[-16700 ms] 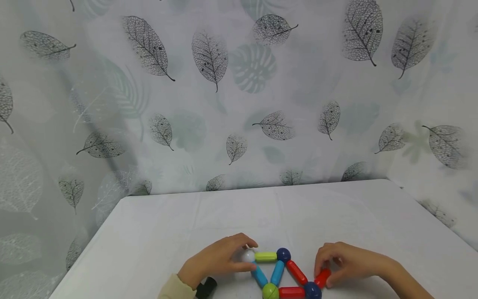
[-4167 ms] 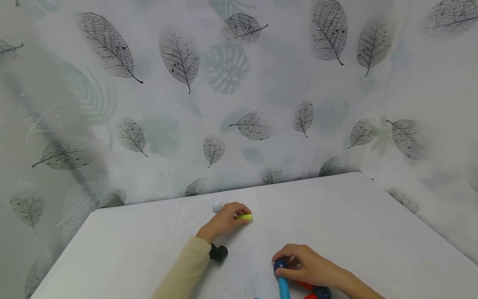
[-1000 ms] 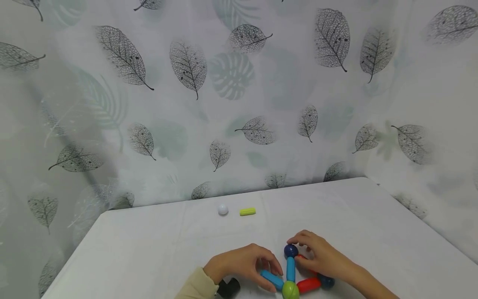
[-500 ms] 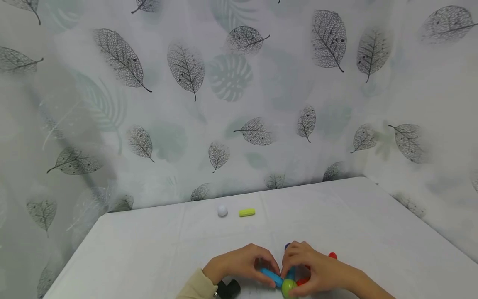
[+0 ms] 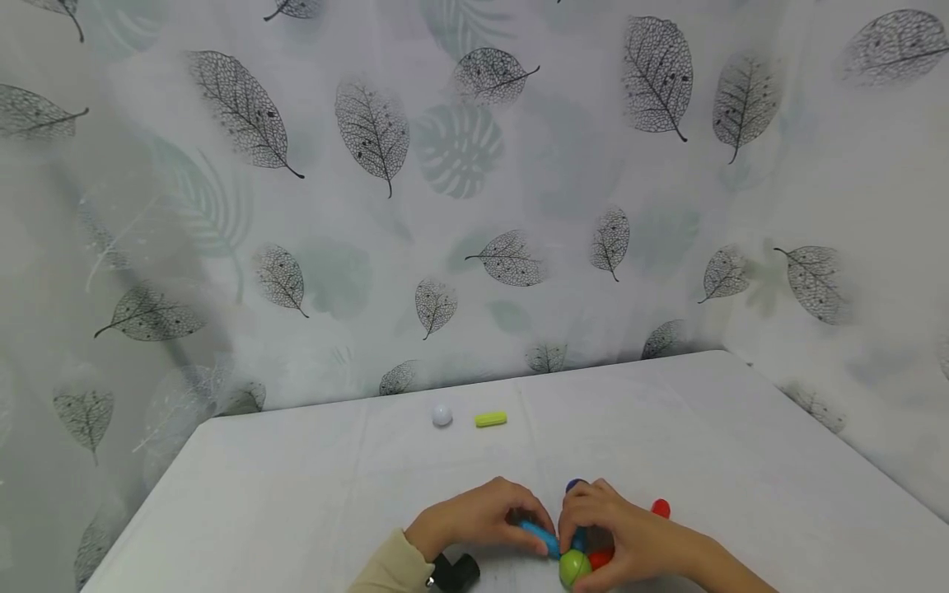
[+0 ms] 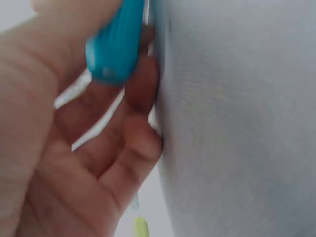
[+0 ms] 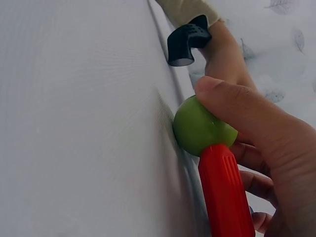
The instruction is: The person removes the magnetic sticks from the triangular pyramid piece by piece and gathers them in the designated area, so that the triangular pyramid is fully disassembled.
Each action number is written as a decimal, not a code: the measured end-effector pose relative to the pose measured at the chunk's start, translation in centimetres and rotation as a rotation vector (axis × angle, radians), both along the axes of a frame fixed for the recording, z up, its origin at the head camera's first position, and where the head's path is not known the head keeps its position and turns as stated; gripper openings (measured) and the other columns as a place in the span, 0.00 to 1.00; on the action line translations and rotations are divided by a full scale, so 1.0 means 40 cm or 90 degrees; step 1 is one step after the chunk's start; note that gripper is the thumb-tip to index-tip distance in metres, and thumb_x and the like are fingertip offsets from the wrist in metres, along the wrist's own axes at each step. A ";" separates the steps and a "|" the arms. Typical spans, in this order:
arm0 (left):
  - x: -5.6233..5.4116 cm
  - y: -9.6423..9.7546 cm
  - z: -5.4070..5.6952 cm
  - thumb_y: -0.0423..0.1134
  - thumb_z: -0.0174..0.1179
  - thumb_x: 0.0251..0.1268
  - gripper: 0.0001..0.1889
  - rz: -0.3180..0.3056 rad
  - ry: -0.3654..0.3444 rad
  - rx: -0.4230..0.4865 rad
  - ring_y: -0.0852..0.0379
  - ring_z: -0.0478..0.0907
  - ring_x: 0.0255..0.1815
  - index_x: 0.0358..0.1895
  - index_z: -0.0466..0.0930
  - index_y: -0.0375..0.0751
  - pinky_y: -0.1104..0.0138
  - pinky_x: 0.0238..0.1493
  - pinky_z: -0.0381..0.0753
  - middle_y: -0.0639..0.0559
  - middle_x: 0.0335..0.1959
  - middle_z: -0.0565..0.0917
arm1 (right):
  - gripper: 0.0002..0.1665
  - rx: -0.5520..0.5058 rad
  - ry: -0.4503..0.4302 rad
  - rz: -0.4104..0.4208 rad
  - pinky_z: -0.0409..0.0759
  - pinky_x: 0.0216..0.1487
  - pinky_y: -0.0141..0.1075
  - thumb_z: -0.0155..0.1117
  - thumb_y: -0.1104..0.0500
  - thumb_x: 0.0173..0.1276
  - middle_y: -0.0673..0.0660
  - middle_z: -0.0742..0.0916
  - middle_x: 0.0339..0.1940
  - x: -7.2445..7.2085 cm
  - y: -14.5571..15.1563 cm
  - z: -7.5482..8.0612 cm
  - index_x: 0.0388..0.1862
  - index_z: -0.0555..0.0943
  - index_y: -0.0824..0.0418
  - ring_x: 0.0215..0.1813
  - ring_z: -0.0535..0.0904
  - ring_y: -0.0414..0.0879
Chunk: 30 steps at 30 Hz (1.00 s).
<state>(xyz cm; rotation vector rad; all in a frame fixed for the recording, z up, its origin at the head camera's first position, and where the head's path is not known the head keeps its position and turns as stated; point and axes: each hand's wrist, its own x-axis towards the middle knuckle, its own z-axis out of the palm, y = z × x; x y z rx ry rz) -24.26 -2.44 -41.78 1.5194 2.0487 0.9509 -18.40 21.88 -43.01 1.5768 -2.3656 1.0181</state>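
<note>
Near the front of the table my left hand [image 5: 485,519] pinches a blue magnetic stick [image 5: 541,537] between thumb and fingers; the left wrist view shows the blue stick's free end [image 6: 111,57]. My right hand [image 5: 630,531] grips a green ball [image 5: 574,568], at which the blue stick's other end points. In the right wrist view a red stick [image 7: 224,192] joins the green ball [image 7: 197,127]. Another blue stick [image 5: 579,540] and a navy ball [image 5: 575,484] are partly hidden behind my right hand. Past its wrist a red stick end [image 5: 661,508] shows.
Toward the back of the white table [image 5: 296,461] lie a white ball [image 5: 441,414] and a lime stick [image 5: 490,419], apart from each other. A black camera [image 5: 455,572] sits at my left wrist. A leaf-patterned curtain [image 5: 474,206] hangs behind the table.
The white ball and lime stick, earlier joined to the frame, now lie farther back. My right hand has moved from the navy ball to the green ball; my left hand has gone to the blue stick.
</note>
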 end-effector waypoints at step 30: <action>-0.109 -0.055 -0.023 0.36 0.64 0.65 0.11 0.345 0.116 0.050 0.57 0.80 0.45 0.49 0.83 0.41 0.64 0.50 0.78 0.52 0.47 0.86 | 0.14 0.021 0.031 -0.011 0.65 0.49 0.28 0.72 0.50 0.61 0.37 0.81 0.41 0.002 0.003 0.002 0.44 0.78 0.44 0.50 0.70 0.34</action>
